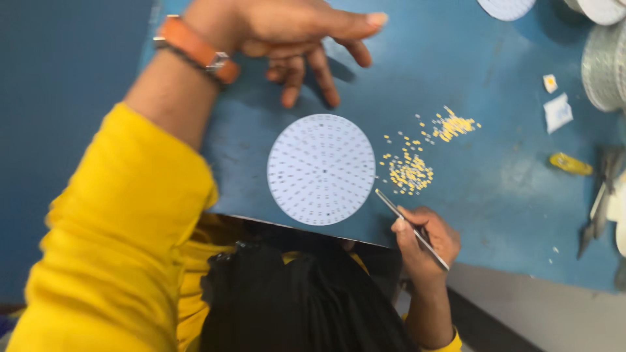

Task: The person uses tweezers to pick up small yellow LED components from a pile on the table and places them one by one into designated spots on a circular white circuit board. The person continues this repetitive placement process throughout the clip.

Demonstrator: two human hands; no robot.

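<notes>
Nearest the camera, the right hand pinches a pair of thin metal tweezers, fingers closed narrowly around the shaft, the tip pointing up and left toward the edge of the disc. This hand rests at the near edge of the blue table, whose surface looks smooth and a little scuffed.

Just beyond the tweezer tip lies a round white circuit disc, flat on the table, thin, covered with fine dots set in rings around a centre hole. Just to its right a loose heap of small yellow chips is scattered on the bare table, with a second, smaller cluster further back; no tray or container holds them.

Further right lie a small yellow object and a white paper packet, with a tiny white-and-yellow scrap behind it. Grey metal tools lie at the right edge.

Beyond the disc, the left hand hovers above the table, fingers spread loosely and curled downward, holding nothing; an orange strap wraps the wrist above a yellow sleeve. At the far right stands a stack of white discs, and another disc's edge shows at the top.
</notes>
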